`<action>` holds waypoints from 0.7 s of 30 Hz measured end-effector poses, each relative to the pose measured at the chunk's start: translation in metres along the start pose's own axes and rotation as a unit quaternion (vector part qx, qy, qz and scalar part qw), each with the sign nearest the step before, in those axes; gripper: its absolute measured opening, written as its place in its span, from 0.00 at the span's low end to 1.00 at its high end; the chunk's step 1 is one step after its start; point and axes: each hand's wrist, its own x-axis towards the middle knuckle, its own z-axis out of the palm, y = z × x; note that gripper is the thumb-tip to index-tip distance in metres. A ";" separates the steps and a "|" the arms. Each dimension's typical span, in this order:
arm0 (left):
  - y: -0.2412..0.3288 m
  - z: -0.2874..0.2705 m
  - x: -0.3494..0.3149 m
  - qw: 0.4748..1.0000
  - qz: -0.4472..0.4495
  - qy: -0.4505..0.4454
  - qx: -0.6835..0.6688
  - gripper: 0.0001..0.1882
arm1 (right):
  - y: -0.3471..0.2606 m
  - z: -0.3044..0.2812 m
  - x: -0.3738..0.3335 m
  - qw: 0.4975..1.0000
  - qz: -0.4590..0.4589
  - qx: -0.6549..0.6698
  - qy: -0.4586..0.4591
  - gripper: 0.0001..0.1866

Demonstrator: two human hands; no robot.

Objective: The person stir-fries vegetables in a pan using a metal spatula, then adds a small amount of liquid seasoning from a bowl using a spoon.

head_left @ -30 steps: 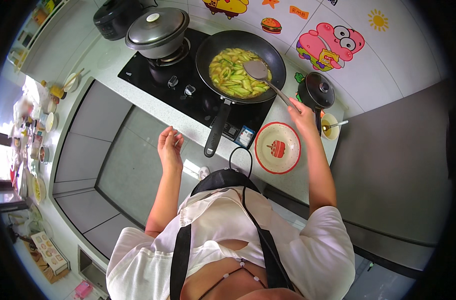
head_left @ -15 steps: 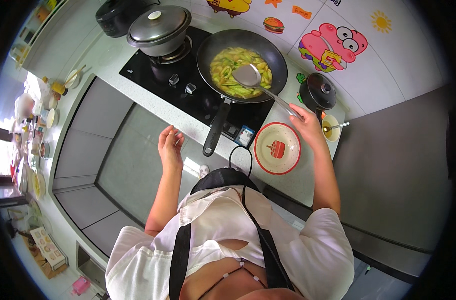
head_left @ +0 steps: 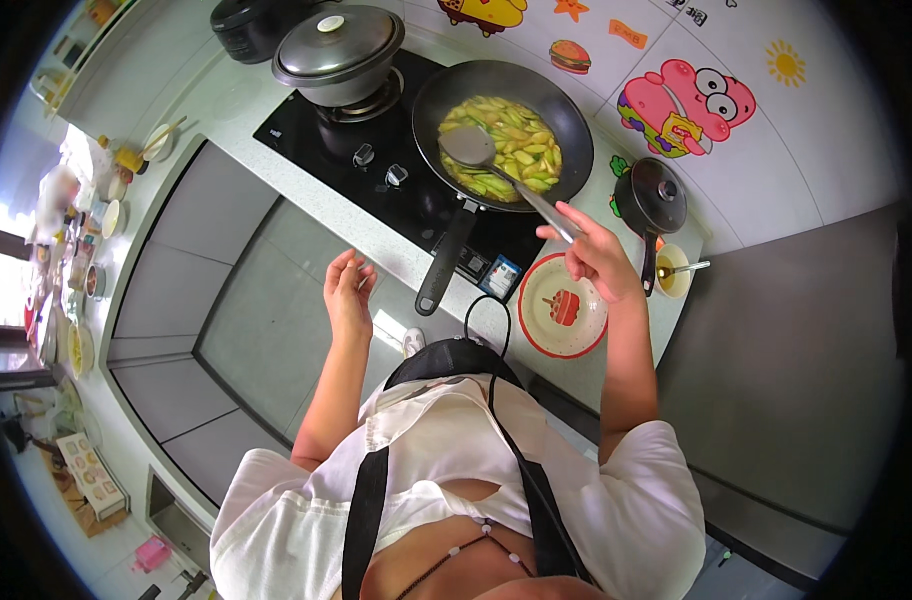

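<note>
My right hand (head_left: 604,258) is closed round the handle of a metal wok spatula (head_left: 469,146), above the near right rim of a black frying pan (head_left: 576,125). The spatula's blade lies over the left part of the green vegetable pieces (head_left: 524,150), which sit in yellowish liquid in the pan. My left hand (head_left: 349,297) hovers in front of the counter edge, left of the pan's black handle (head_left: 448,258). Its fingers curl loosely together with nothing visible in them. Below my right hand stands a cream bowl (head_left: 536,325) with a red rim and a red picture inside.
The pan stands on a black glass hob (head_left: 326,150) beside a lidded grey pot (head_left: 338,55). On the right are a small lidded black saucepan (head_left: 651,200) and a bowl with a spoon (head_left: 676,285). A tall grey panel (head_left: 786,370) borders the counter's right end.
The spatula blade has shifted left across the vegetables, and my right hand has moved a little left and closer to the pan. The whole view has drifted slightly. My left hand stays loosely curled.
</note>
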 end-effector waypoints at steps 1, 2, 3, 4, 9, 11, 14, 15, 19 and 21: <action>0.000 -0.002 0.000 1.000 0.001 0.002 -0.001 0.11 | 0.007 -0.001 0.004 0.998 -0.044 0.032 0.032 0.34; -0.001 -0.001 0.000 1.000 0.000 0.001 -0.002 0.11 | 0.019 -0.003 0.007 0.992 -0.088 0.063 0.068 0.34; -0.001 -0.001 -0.001 1.000 -0.002 0.003 0.001 0.11 | 0.029 0.000 0.012 0.982 -0.131 0.095 0.101 0.34; -0.002 -0.001 -0.001 1.000 -0.005 0.005 0.004 0.11 | 0.039 0.008 0.018 0.959 -0.178 0.120 0.183 0.29; 0.001 0.000 0.002 1.000 -0.007 -0.003 -0.004 0.09 | 0.067 0.035 0.049 0.881 -0.197 0.072 0.424 0.11; 0.002 -0.001 0.003 1.000 -0.007 -0.006 -0.006 0.09 | 0.067 0.039 0.052 0.877 -0.179 -0.016 0.445 0.09; 0.004 -0.002 0.003 1.000 -0.004 -0.007 -0.008 0.09 | 0.052 0.041 0.045 0.891 -0.166 -0.042 0.421 0.10; 0.003 -0.003 0.003 1.000 -0.007 -0.006 -0.008 0.09 | 0.048 0.042 0.043 0.895 -0.156 -0.045 0.415 0.11; 0.002 -0.004 0.005 1.000 -0.015 -0.005 -0.005 0.09 | 0.047 0.031 0.047 0.893 -0.152 -0.022 0.423 0.10; 0.003 -0.005 0.006 1.000 -0.014 -0.005 -0.006 0.09 | 0.046 0.033 0.048 0.890 -0.145 -0.012 0.432 0.10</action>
